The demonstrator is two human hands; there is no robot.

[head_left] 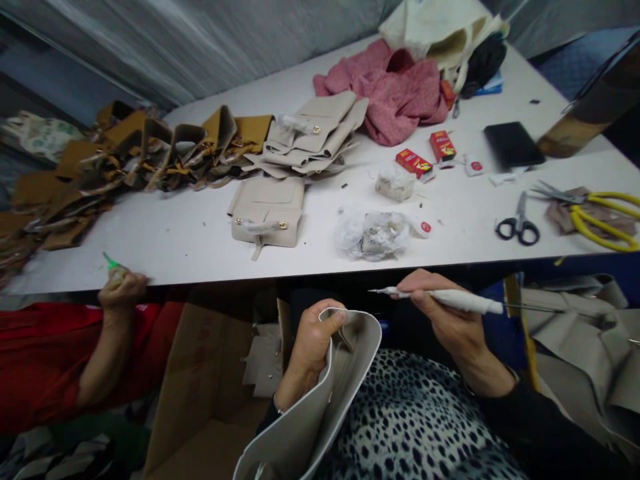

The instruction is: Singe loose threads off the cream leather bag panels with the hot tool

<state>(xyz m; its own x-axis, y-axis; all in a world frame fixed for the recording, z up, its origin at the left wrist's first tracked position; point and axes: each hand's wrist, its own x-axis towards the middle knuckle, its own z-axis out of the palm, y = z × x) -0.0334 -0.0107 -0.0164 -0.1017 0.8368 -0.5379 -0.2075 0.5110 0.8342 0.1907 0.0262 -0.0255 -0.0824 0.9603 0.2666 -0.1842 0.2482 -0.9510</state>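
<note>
My left hand (316,337) is closed on the upper edge of a beige leather bag (295,427). The bag hangs tilted over my lap, and its pale inside shows between its two walls. In my right hand (453,327), to the right of the bag and apart from it, is a slim pen-like tool (465,301) with a white wrapped handle. Its thin tip points left toward the bag, and a thin dark rod shows behind the handle's other end. My right fingers are pinched around the handle.
On the white table (200,233) lie a flat beige bag (270,210), stacked beige bags (315,130), mustard bags (145,143), small scissors (520,223) and yellow-handled shears (595,207). A co-worker's hand (120,288) holds a green-tipped tool at left. A cardboard box (200,373) stands below.
</note>
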